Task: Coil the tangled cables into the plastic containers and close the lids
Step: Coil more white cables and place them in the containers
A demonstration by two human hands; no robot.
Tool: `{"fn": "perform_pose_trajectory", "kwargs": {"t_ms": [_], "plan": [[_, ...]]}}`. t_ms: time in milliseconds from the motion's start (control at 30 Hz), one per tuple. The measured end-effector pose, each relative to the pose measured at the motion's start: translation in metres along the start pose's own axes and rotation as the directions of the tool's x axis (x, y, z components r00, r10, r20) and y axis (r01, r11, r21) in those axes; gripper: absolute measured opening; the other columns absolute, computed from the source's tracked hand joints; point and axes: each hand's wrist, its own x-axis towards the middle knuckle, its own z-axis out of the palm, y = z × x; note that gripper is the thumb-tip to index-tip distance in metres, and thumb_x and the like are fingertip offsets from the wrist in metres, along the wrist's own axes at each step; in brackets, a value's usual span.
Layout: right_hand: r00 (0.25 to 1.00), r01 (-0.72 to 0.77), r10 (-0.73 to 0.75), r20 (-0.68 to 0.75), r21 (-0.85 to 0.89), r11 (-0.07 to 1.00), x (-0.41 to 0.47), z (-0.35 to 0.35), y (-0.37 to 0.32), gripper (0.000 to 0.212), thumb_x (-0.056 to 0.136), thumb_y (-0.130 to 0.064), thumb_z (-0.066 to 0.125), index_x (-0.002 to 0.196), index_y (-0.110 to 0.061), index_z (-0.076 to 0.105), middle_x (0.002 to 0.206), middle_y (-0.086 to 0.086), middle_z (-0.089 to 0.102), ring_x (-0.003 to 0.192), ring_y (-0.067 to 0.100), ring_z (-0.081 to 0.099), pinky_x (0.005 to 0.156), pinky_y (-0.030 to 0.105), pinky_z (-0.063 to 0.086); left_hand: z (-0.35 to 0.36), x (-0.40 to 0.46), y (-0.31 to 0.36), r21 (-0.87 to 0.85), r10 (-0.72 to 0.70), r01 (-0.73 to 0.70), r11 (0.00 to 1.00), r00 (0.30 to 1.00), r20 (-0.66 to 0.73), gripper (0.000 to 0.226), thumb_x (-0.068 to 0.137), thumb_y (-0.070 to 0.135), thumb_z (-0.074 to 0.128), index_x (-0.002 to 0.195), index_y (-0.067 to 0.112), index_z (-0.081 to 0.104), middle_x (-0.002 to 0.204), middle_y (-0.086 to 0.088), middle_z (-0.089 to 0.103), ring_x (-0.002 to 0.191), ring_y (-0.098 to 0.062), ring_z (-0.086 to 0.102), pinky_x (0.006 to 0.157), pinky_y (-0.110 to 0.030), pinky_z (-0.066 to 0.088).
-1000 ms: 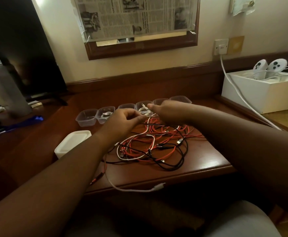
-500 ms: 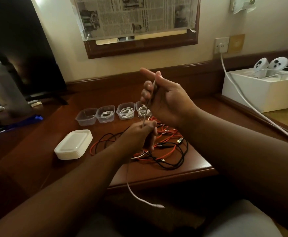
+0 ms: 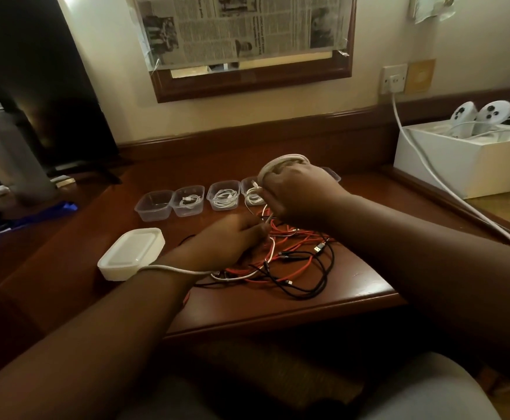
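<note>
white cable [image 3: 284,161] lay looped over the fingers of my right hand [image 3: 299,195], which were curled round the coil. left hand [image 3: 232,241] sat below it, fingertips pinching the same cable's slack where it ran to the coil; the tail trailed back across my left wrist. judged it light, limp and a bit springy, so loops would slip unless pinched at the crossing. tangled cables [image 3: 296,262] lay just under both hands, open containers [image 3: 187,201] beyond the fingertips, stacked lids [image 3: 132,253] left of my left hand.
</note>
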Motion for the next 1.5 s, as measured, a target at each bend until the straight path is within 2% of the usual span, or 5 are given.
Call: {"fn": "perform_pose_trajectory", "kwargs": {"t_ms": [433, 967, 1233, 1333, 1500], "plan": [[0.800, -0.547, -0.208, 0.562, 0.827, 0.132, -0.003, -0.006, 0.003, 0.049, 0.104, -0.030, 0.028, 0.057, -0.016, 0.032, 0.051, -0.003, 0.023, 0.044, 0.013, 0.014, 0.043, 0.027, 0.013, -0.008, -0.011, 0.002, -0.712, -0.080, 0.167, 0.682, 0.985, 0.155, 0.032, 0.095, 0.037, 0.047, 0.077, 0.016, 0.062, 0.055, -0.001, 0.045, 0.041, -0.013, 0.040, 0.040, -0.018, 0.029], [0.811, -0.584, -0.115, 0.574, 0.785, -0.206, 0.004, -0.007, 0.006, 0.053, 0.103, -0.032, 0.032, 0.051, -0.021, 0.034, 0.044, -0.005, 0.024, 0.037, 0.010, 0.016, 0.042, 0.024, 0.008, -0.002, -0.006, 0.016, 0.170, 0.297, -0.243, 0.955, 0.755, -0.584, 0.013, 0.099, 0.021, 0.057, 0.107, 0.027, 0.063, 0.105, 0.007, 0.059, 0.089, 0.002, 0.056, 0.070, -0.007, 0.044], [0.951, -0.263, -0.056, 0.303, 0.705, -0.659, 0.002, -0.018, -0.010, 0.048, 0.099, -0.047, 0.028, 0.078, -0.010, 0.051, 0.062, 0.000, 0.034, 0.054, 0.015, 0.034, 0.055, 0.030, 0.032, 0.014, -0.002, 0.029, -0.566, -0.069, -0.170, 0.807, 0.924, -0.375, 0.021, 0.103, 0.021, 0.047, 0.097, 0.023, 0.067, 0.071, -0.003, 0.061, 0.055, -0.013, 0.052, 0.050, -0.026, 0.047], [0.955, -0.115, 0.168, 0.245, 0.827, -0.550, 0.004, -0.023, -0.017, 0.045, 0.102, -0.045, 0.025, 0.086, -0.011, 0.051, 0.070, 0.002, 0.039, 0.062, 0.015, 0.041, 0.063, 0.030, 0.036, 0.021, -0.001, 0.034, -0.715, -0.133, -0.023, 0.699, 0.978, -0.161, 0.020, 0.103, 0.018, 0.045, 0.096, 0.019, 0.063, 0.065, 0.001, 0.048, 0.049, -0.009, 0.035, 0.042, -0.020, 0.032], [0.933, -0.162, 0.360, -0.029, 0.857, 0.489, -0.001, -0.016, -0.022, 0.034, 0.107, -0.032, 0.029, 0.096, -0.010, 0.054, 0.083, 0.002, 0.053, 0.070, 0.009, 0.049, 0.063, 0.024, 0.043, 0.019, 0.003, 0.028, -0.527, -0.089, 0.046, 0.848, 0.994, -0.057, 0.024, 0.103, 0.017, 0.046, 0.094, 0.024, 0.068, 0.061, 0.000, 0.039, 0.043, -0.008, 0.029, 0.041, -0.017, 0.024]]}}
